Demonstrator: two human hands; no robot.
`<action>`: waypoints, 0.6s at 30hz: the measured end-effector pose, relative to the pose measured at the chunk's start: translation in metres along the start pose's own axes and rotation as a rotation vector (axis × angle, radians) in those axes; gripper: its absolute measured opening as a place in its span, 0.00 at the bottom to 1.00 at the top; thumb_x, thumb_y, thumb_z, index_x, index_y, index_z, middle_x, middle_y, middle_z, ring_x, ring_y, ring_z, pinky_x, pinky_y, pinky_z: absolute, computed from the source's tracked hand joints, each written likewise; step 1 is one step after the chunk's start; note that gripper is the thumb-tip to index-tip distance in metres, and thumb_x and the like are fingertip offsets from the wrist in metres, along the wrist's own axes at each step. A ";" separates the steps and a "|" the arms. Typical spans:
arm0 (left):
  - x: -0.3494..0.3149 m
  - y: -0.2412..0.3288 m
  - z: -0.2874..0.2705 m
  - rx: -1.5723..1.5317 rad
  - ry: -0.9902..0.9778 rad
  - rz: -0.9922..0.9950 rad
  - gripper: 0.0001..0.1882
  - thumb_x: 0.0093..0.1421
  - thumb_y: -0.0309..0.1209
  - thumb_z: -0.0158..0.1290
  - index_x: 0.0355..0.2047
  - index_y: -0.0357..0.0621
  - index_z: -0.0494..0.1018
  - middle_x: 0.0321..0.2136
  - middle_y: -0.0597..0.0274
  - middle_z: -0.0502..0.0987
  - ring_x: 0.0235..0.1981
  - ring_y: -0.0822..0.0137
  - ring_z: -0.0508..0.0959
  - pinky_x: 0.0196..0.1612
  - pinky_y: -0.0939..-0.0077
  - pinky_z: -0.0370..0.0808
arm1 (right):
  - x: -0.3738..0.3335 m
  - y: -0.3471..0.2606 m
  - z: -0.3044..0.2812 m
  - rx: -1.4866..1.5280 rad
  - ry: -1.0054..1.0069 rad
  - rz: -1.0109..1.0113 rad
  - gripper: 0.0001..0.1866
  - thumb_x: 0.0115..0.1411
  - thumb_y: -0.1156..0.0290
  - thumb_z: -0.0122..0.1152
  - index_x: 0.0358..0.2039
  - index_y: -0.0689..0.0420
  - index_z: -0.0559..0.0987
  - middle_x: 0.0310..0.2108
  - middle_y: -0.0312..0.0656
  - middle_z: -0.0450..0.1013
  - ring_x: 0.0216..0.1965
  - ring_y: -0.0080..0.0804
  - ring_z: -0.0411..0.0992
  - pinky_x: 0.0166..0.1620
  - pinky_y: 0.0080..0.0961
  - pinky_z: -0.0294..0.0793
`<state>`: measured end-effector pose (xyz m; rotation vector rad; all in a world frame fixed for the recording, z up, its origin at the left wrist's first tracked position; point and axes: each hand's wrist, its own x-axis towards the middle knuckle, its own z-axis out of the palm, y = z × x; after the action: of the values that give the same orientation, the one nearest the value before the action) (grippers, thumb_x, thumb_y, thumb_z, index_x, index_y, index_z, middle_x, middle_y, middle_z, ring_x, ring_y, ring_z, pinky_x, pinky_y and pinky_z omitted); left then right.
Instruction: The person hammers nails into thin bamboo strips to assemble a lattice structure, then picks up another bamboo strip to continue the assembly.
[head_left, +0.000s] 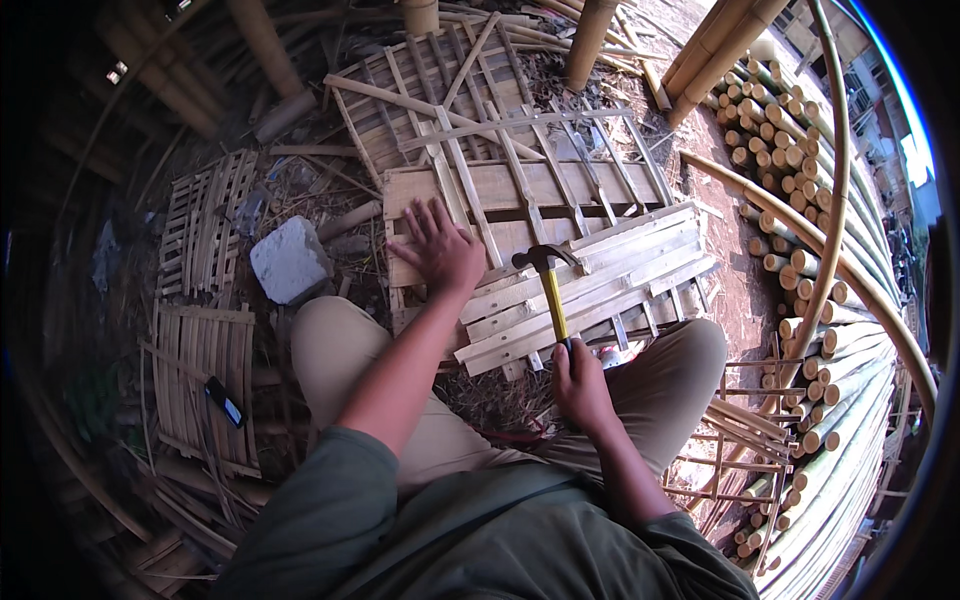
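A claw hammer (553,290) with a yellow handle is gripped in my right hand (582,385). Its dark head lies over the pale slats (590,283) of a panel of split bamboo or wood strips. My left hand (440,250) rests palm down with fingers spread, at the left of these slats, over a wooden board (530,185). Narrow cross strips run across the board and under the pale slats. Whether a nail is under the hammer I cannot tell.
A white block (290,260) stands left of my knee. Slatted panels (205,370) lie on the left, one with a phone (225,402) on it. At the right is a large stack of bamboo poles (800,190). Thick bamboo posts (590,40) rise at the back.
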<state>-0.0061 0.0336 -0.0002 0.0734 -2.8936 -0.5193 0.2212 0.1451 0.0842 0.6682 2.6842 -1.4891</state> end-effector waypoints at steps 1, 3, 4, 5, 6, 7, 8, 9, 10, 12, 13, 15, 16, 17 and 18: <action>0.000 0.001 0.000 -0.001 -0.006 -0.004 0.34 0.59 0.37 0.44 0.67 0.47 0.55 0.71 0.56 0.48 0.73 0.56 0.41 0.65 0.28 0.30 | 0.000 -0.001 0.002 -0.003 0.007 0.003 0.14 0.70 0.66 0.47 0.33 0.65 0.70 0.20 0.51 0.67 0.21 0.39 0.66 0.29 0.34 0.65; 0.000 0.002 0.000 -0.008 -0.014 -0.006 0.34 0.59 0.37 0.44 0.67 0.47 0.55 0.71 0.56 0.48 0.73 0.56 0.41 0.65 0.28 0.30 | 0.000 0.000 0.008 -0.123 0.001 0.004 0.13 0.69 0.67 0.47 0.33 0.65 0.69 0.20 0.56 0.68 0.22 0.50 0.68 0.28 0.39 0.65; 0.000 0.003 0.000 0.004 -0.014 -0.006 0.34 0.59 0.37 0.44 0.67 0.47 0.55 0.71 0.56 0.48 0.73 0.56 0.41 0.65 0.28 0.30 | 0.001 0.002 0.010 -0.128 0.007 0.006 0.13 0.69 0.67 0.47 0.33 0.65 0.69 0.20 0.56 0.68 0.22 0.50 0.68 0.28 0.39 0.65; 0.001 0.003 0.000 0.016 -0.013 -0.008 0.34 0.59 0.37 0.44 0.67 0.47 0.55 0.71 0.56 0.48 0.73 0.56 0.41 0.65 0.28 0.30 | 0.002 0.004 0.012 -0.167 0.015 -0.047 0.13 0.69 0.67 0.47 0.33 0.65 0.69 0.20 0.57 0.68 0.23 0.54 0.69 0.28 0.41 0.65; 0.001 0.003 0.001 0.009 -0.013 -0.006 0.34 0.59 0.37 0.44 0.67 0.47 0.55 0.71 0.56 0.48 0.73 0.56 0.41 0.65 0.28 0.30 | 0.003 0.004 0.012 -0.207 0.022 -0.101 0.12 0.69 0.67 0.47 0.33 0.65 0.69 0.19 0.58 0.68 0.23 0.57 0.69 0.28 0.43 0.65; 0.000 0.004 0.002 0.005 0.008 -0.007 0.33 0.60 0.36 0.44 0.67 0.48 0.56 0.70 0.57 0.49 0.73 0.57 0.42 0.65 0.27 0.30 | 0.004 0.004 0.008 -0.233 0.039 -0.101 0.12 0.69 0.68 0.47 0.33 0.65 0.69 0.19 0.56 0.68 0.22 0.57 0.69 0.26 0.44 0.64; 0.000 0.002 0.002 0.005 0.030 -0.011 0.32 0.60 0.35 0.44 0.66 0.49 0.57 0.70 0.58 0.51 0.73 0.58 0.42 0.64 0.26 0.29 | 0.004 -0.002 0.005 -0.235 0.039 -0.102 0.12 0.69 0.68 0.47 0.33 0.65 0.69 0.19 0.56 0.68 0.22 0.57 0.69 0.26 0.44 0.64; 0.000 -0.001 0.002 0.006 0.032 -0.015 0.32 0.60 0.35 0.44 0.66 0.49 0.57 0.70 0.58 0.51 0.73 0.58 0.42 0.64 0.26 0.29 | 0.003 -0.011 0.000 -0.212 0.111 -0.122 0.11 0.68 0.69 0.48 0.33 0.65 0.68 0.19 0.58 0.68 0.22 0.60 0.69 0.26 0.46 0.65; 0.001 -0.003 0.003 0.004 0.032 -0.021 0.32 0.60 0.35 0.44 0.66 0.49 0.57 0.70 0.58 0.51 0.73 0.58 0.42 0.64 0.26 0.29 | 0.001 -0.023 -0.004 -0.186 0.182 -0.141 0.10 0.67 0.70 0.49 0.33 0.65 0.68 0.19 0.60 0.69 0.23 0.63 0.69 0.26 0.49 0.65; 0.001 -0.005 0.002 0.003 0.026 -0.027 0.32 0.60 0.35 0.44 0.66 0.49 0.57 0.70 0.58 0.51 0.73 0.59 0.42 0.64 0.27 0.29 | -0.008 -0.046 -0.011 -0.136 0.314 -0.173 0.08 0.67 0.71 0.47 0.34 0.63 0.67 0.16 0.54 0.67 0.19 0.58 0.69 0.22 0.45 0.63; 0.002 -0.007 0.002 -0.007 0.017 -0.029 0.33 0.60 0.36 0.44 0.67 0.48 0.56 0.70 0.57 0.49 0.73 0.58 0.42 0.65 0.28 0.30 | -0.008 -0.039 -0.004 -0.143 0.385 -0.156 0.08 0.67 0.71 0.48 0.34 0.63 0.67 0.17 0.55 0.68 0.20 0.60 0.69 0.23 0.47 0.64; 0.000 0.000 0.003 -0.027 0.006 -0.017 0.34 0.59 0.36 0.45 0.67 0.47 0.55 0.71 0.56 0.48 0.73 0.57 0.42 0.66 0.30 0.30 | -0.009 -0.014 0.011 -0.227 0.325 -0.104 0.09 0.66 0.69 0.49 0.34 0.62 0.66 0.19 0.58 0.70 0.23 0.62 0.71 0.26 0.52 0.67; -0.001 0.002 0.004 -0.012 0.033 -0.004 0.34 0.59 0.36 0.45 0.67 0.47 0.55 0.71 0.56 0.48 0.73 0.57 0.42 0.66 0.30 0.30 | -0.007 0.000 0.019 -0.299 0.180 -0.072 0.09 0.66 0.68 0.50 0.35 0.62 0.66 0.20 0.60 0.71 0.25 0.64 0.72 0.27 0.55 0.68; 0.000 0.002 0.006 0.005 0.062 0.009 0.34 0.59 0.36 0.44 0.67 0.46 0.55 0.70 0.55 0.49 0.73 0.57 0.42 0.66 0.31 0.30 | -0.001 0.006 0.027 -0.353 0.043 -0.031 0.11 0.66 0.66 0.50 0.34 0.62 0.66 0.22 0.63 0.72 0.27 0.65 0.72 0.31 0.60 0.68; -0.001 0.001 0.008 0.005 0.064 0.012 0.34 0.59 0.36 0.44 0.67 0.46 0.55 0.70 0.55 0.49 0.73 0.57 0.42 0.66 0.31 0.30 | 0.000 0.011 0.032 -0.372 0.049 -0.037 0.12 0.66 0.65 0.50 0.35 0.63 0.67 0.22 0.63 0.72 0.27 0.66 0.72 0.32 0.60 0.69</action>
<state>-0.0064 0.0373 -0.0071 0.0723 -2.8313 -0.4987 0.2190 0.1244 0.0582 0.6386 2.9061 -0.9440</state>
